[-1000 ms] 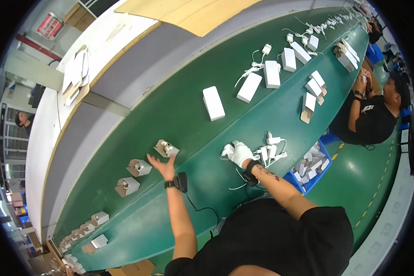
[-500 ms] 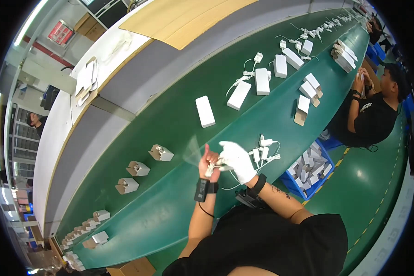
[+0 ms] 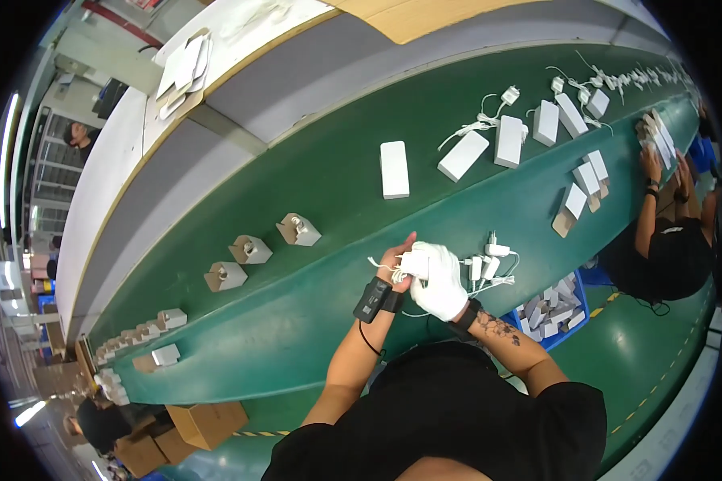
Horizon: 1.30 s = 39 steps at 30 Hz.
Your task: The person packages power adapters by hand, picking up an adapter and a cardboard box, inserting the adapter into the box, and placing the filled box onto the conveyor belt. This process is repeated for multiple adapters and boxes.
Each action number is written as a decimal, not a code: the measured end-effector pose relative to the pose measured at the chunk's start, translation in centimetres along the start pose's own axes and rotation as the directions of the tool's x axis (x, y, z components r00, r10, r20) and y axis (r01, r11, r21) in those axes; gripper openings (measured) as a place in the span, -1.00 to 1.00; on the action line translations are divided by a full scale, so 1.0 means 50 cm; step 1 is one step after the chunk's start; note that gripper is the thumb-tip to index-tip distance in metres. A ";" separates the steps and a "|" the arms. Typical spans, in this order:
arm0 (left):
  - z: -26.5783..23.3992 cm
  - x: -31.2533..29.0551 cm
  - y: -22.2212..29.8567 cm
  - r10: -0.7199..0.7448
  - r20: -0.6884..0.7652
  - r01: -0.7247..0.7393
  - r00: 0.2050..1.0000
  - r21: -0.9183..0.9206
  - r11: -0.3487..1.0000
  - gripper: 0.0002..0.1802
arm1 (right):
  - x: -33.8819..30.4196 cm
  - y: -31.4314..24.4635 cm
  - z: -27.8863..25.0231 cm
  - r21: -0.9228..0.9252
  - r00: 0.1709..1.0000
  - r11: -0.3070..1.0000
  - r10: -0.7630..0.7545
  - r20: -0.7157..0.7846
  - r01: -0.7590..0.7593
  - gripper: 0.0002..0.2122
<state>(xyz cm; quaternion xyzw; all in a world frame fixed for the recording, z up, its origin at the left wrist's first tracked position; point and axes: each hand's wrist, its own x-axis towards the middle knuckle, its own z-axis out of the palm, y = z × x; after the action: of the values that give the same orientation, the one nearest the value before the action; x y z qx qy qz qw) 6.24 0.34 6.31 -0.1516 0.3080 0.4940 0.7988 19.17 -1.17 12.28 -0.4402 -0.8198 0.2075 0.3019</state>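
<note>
Above the near belt my two hands meet around a white charger cable [image 3: 399, 275], bunched with one loose end poking out to the left. My bare left hand [image 3: 391, 258] is closed around the bunch, a black band and small device on its wrist. My right hand [image 3: 441, 290], in a white glove, is curled against it from the right; a white charger block [image 3: 414, 264] shows between the hands. The gloved fingertips are partly hidden. Just right of the glove lie several white chargers [image 3: 480, 268] with cables.
White boxes [image 3: 395, 170] and coiled cables lie on the far green surface. Open boxes [image 3: 251, 249] stand at left. A blue bin [image 3: 579, 314] of small boxes sits at right. A co-worker's hands [image 3: 652, 167] touch stacked flat boxes. Cartons [image 3: 207, 423] stand at lower left.
The view has swung, shifting the scene. My hands have drawn closer together around the cable. A clear blur beside my left hand is gone. The co-worker now reaches to the stacked boxes.
</note>
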 end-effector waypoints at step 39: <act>-0.023 -0.117 -0.061 0.579 0.204 -0.612 0.790 0.329 0.719 -0.41 | -0.024 0.003 0.081 -0.179 0.893 0.964 0.251 0.373 -0.196 -0.64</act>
<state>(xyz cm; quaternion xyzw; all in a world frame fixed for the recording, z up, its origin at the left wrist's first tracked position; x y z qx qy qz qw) 6.65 -5.75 9.00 0.1336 0.3946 0.6615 0.6235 17.05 -2.41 8.86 -0.5007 -0.8197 0.2680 0.0747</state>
